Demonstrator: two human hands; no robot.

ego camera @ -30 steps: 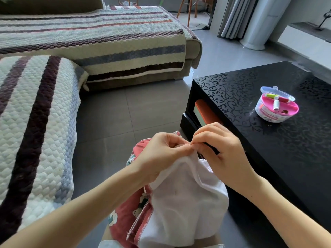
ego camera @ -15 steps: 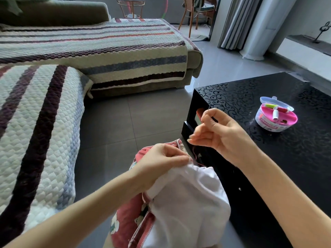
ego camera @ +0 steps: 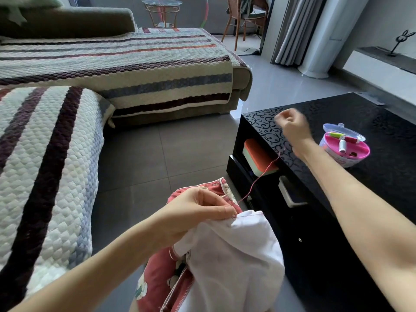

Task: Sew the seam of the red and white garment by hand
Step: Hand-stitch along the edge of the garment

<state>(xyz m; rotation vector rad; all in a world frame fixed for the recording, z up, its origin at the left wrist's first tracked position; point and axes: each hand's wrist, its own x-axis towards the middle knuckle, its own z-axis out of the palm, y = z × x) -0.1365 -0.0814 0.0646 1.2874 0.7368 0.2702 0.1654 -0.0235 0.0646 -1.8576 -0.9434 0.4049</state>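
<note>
A soft red and white cloth garment (ego camera: 236, 255) is lying bunched low in the foreground, close against the person, its white lining turned up and its red flower-printed side hanging on the left. The left hand (ego camera: 198, 210) is resting on the top fold, its thumb and fingertips pinching the white hem right where the stitch sits. From that spot a thin red thread (ego camera: 258, 179) is running taut, up and to the right, across the front of a glossy black table with a scroll pattern (ego camera: 382, 176). The right hand (ego camera: 292, 129) is hanging raised over the table's near corner, blurred, its fingers clenched around the far end of the thread; a needle cannot be made out. An orange and pale green box (ego camera: 258, 158) is sitting in the table's open shelf. Just beyond the right wrist, a round pink plastic sewing kit (ego camera: 344, 149) with its clear lid tipped open is standing on the tabletop. A quilted striped sofa cover (ego camera: 45, 165) is filling the left side and the far background.
</note>
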